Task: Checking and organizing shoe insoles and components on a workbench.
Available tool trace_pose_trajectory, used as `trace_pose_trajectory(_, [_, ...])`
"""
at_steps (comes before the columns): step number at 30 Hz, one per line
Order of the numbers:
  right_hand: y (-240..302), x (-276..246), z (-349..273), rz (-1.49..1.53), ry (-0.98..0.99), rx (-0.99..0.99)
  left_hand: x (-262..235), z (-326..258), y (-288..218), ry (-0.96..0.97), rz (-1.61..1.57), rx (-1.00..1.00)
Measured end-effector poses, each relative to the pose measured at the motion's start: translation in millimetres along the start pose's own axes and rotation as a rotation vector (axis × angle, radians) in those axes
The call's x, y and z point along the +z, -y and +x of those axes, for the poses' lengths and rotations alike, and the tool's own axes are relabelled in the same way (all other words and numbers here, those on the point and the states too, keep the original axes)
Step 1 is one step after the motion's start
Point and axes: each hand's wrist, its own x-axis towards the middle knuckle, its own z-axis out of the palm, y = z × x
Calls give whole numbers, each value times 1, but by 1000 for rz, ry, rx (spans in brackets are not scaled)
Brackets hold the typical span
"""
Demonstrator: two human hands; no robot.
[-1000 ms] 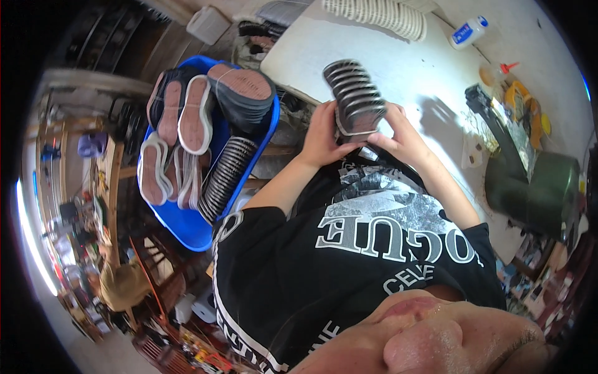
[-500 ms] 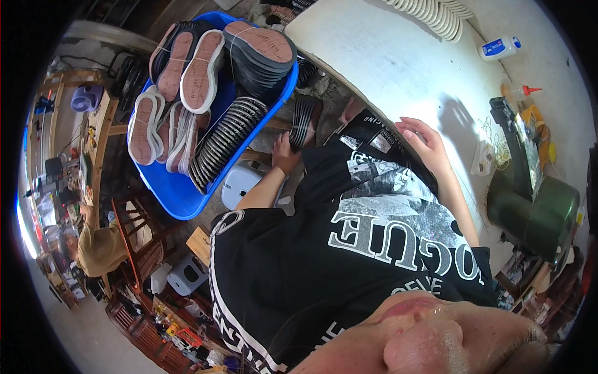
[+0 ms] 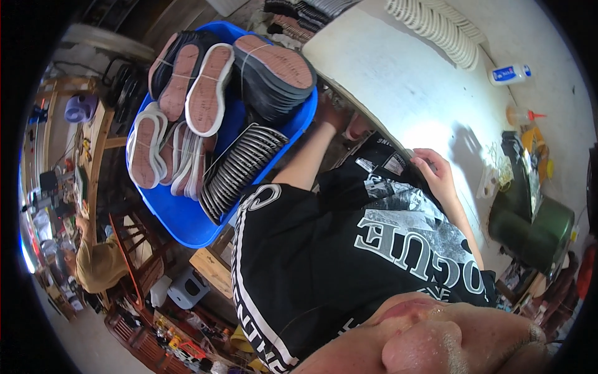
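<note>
The dark-edged sole bundle (image 3: 274, 75) lies pink face up in the blue tub (image 3: 177, 215), its long axis slanting from upper left to lower right. Of the 2 hands, it sits nearer the left hand (image 3: 333, 115), whose blurred grip I cannot tell. The right hand (image 3: 436, 171) is half-open, fingers loosely curled, by the tabletop (image 3: 374, 68) edge. Small dark print marks the pink face; large pale lettering crosses the black shirt (image 3: 330, 237).

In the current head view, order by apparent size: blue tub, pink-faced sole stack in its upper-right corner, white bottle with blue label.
1. Blue tub
2. Pink-faced sole stack
3. White bottle with blue label
</note>
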Motion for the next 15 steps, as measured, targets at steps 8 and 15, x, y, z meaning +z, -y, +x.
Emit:
trace_pose_trajectory(8, [1, 5, 35, -46, 27, 85, -276, -170, -16, 756, -792, 41])
trace_pose_trajectory(15, [65, 61, 57, -105, 340, -275, -336, -203, 212, 256, -379, -1044])
